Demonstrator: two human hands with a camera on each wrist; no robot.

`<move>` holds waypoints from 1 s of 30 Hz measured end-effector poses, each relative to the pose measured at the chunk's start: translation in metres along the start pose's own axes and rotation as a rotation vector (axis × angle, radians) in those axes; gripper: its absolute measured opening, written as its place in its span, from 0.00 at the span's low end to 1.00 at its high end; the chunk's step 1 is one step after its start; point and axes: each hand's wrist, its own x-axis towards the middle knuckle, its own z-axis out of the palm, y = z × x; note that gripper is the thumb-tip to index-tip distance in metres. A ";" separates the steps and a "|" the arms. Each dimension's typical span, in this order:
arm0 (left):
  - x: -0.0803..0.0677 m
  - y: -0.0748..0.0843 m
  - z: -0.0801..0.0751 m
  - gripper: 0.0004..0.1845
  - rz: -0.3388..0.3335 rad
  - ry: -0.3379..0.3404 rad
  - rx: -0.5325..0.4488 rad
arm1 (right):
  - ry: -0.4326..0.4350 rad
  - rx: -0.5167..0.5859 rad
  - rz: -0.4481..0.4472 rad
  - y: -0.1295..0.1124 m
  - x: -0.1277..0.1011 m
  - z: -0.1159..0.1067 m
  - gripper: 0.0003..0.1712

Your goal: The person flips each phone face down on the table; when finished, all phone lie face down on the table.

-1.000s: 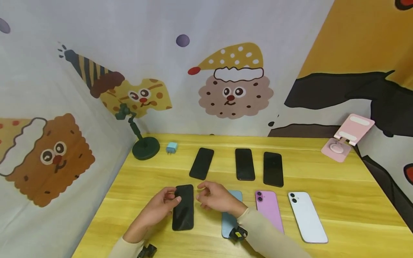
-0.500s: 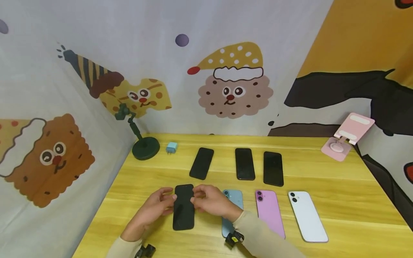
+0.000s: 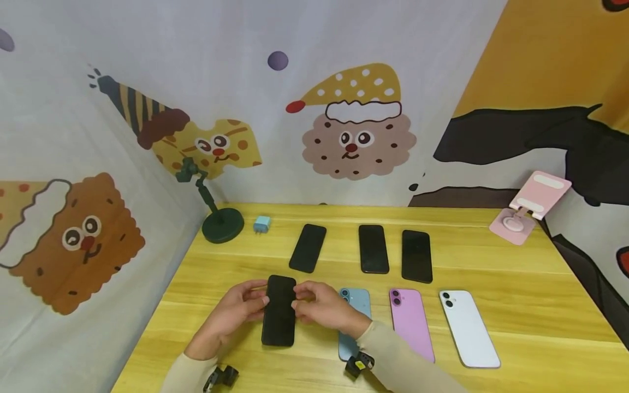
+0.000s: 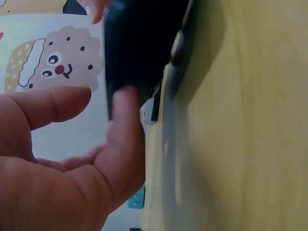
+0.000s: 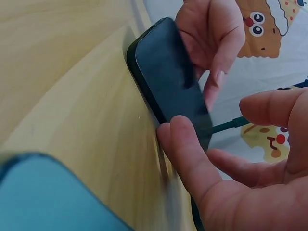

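A smartphone (image 3: 279, 319) with its dark screen up is between both hands in the head view. My left hand (image 3: 236, 310) pinches its left edge near the upper end, thumb on the front. On the opposite edge, my right hand (image 3: 324, 310) holds it with thumb and fingers. In the right wrist view the phone (image 5: 166, 72) is tilted, one end raised off the wood. The left wrist view shows the same phone (image 4: 139, 48) above its shadow. Under the right forearm lies a light blue phone (image 3: 356, 303), camera side up, partly covered.
Farther back lie three black phones, the left one (image 3: 307, 248) slanted. A pink phone (image 3: 411, 316) and a white phone (image 3: 470, 330) lie to the right. A blue charger plug (image 3: 262, 224), dark green stand (image 3: 222, 225) and pink stand (image 3: 528, 210) stand along the back.
My right hand has come left onto the phone's right edge, uncovering the blue phone's camera end. The phone's upper end has since risen a little between both hands.
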 end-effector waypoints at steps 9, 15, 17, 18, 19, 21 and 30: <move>0.005 0.004 0.008 0.35 0.064 -0.108 -0.058 | -0.019 0.037 -0.004 -0.001 0.001 -0.003 0.31; 0.008 0.004 0.018 0.36 0.079 -0.168 -0.104 | -0.033 0.049 -0.008 -0.001 0.003 -0.007 0.30; 0.010 0.004 0.021 0.36 0.078 -0.185 -0.116 | -0.033 0.048 -0.009 -0.001 0.003 -0.007 0.30; 0.012 0.003 0.022 0.36 0.077 -0.191 -0.119 | -0.031 0.049 -0.008 -0.001 0.003 -0.008 0.30; 0.013 0.003 0.024 0.36 0.076 -0.194 -0.122 | -0.029 0.050 -0.007 0.000 0.004 -0.008 0.31; 0.015 0.002 0.026 0.35 0.075 -0.203 -0.124 | -0.024 0.060 -0.003 0.000 0.004 -0.008 0.33; 0.017 0.004 0.036 0.33 0.087 -0.229 -0.120 | 0.013 0.095 0.017 -0.003 0.003 -0.009 0.43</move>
